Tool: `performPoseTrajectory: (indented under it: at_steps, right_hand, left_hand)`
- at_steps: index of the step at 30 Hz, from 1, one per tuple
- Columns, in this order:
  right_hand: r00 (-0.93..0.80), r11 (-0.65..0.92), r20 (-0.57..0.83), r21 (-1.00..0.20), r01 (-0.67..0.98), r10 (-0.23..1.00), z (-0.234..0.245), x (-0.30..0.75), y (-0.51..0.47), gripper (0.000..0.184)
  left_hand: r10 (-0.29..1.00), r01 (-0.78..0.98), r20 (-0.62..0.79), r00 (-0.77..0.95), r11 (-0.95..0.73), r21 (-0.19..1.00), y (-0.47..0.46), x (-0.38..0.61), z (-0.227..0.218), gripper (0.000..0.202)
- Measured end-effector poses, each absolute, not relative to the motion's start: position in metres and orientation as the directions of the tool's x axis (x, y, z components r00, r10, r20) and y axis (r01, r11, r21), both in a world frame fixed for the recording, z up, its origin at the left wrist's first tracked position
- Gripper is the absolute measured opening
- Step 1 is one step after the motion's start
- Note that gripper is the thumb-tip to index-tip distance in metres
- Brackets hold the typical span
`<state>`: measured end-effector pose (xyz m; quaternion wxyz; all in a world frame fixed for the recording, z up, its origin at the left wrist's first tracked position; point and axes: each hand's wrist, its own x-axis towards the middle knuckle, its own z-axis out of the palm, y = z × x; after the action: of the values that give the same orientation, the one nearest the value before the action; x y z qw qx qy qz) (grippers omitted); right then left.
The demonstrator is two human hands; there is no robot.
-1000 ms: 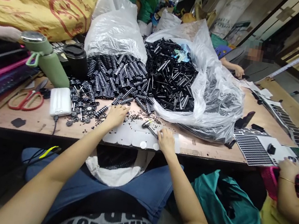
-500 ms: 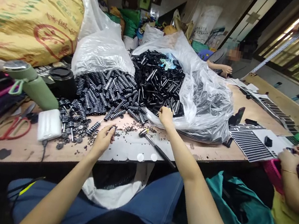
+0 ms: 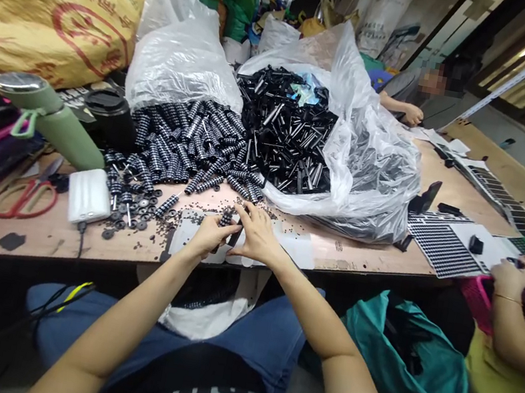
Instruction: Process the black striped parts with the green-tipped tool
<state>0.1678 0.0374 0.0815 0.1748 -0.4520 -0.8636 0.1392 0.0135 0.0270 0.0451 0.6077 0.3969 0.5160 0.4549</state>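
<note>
My left hand (image 3: 207, 235) and my right hand (image 3: 253, 232) meet at the table's front edge over a white sheet (image 3: 299, 247). Their fingers pinch a short black tube (image 3: 233, 237) and a ribbed black-and-white part (image 3: 225, 218) held between them. Behind them lies a heap of ribbed black-and-white rollers (image 3: 186, 139), and a clear plastic bag (image 3: 374, 169) full of plain black tubes (image 3: 287, 130). Tiny black beads (image 3: 187, 217) are scattered near my fingers.
A green flask (image 3: 55, 119), a black cup (image 3: 109, 115), a white power bank (image 3: 89, 194) and red scissors (image 3: 23, 198) lie at the left. Another person's hands (image 3: 520, 272) work over striped sheets (image 3: 437, 244) at the right; a further person sits at the back.
My right hand has drawn back from the bag of black tubes to meet the left hand, now with a tube. The small hammer that lay on the white sheet is out of sight.
</note>
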Motion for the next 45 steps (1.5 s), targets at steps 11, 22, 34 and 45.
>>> performPoseTrajectory:
  at_steps: [11, 22, 34, 45]
  right_hand:
    - [-0.513, 0.533, 0.241, -0.637, 0.557, 0.824, 0.070, 0.174, -0.001, 0.128]
    - [-0.537, 0.644, 0.399, -0.644, 0.412, 0.743, 0.068, 0.162, -0.013, 0.110]
    - [-0.410, 0.457, 0.297, -0.805, 0.378, 0.862, 0.047, 0.159, -0.021, 0.115]
    - [-0.252, 0.344, 0.235, -0.612, 0.712, 0.939, 0.005, 0.152, -0.016, 0.088]
  left_hand:
    - [0.954, -0.393, -0.257, 0.152, 0.297, 0.870, 0.012, 0.009, 0.061, 0.062]
    - [0.916, -0.447, -0.380, 0.125, 0.394, 0.803, -0.005, 0.025, 0.076, 0.035]
    - [0.881, -0.319, -0.453, 0.138, 0.472, 0.822, -0.002, 0.031, 0.078, 0.031]
    - [0.934, 0.602, 0.280, 0.221, -0.356, 0.714, -0.006, 0.024, 0.007, 0.047]
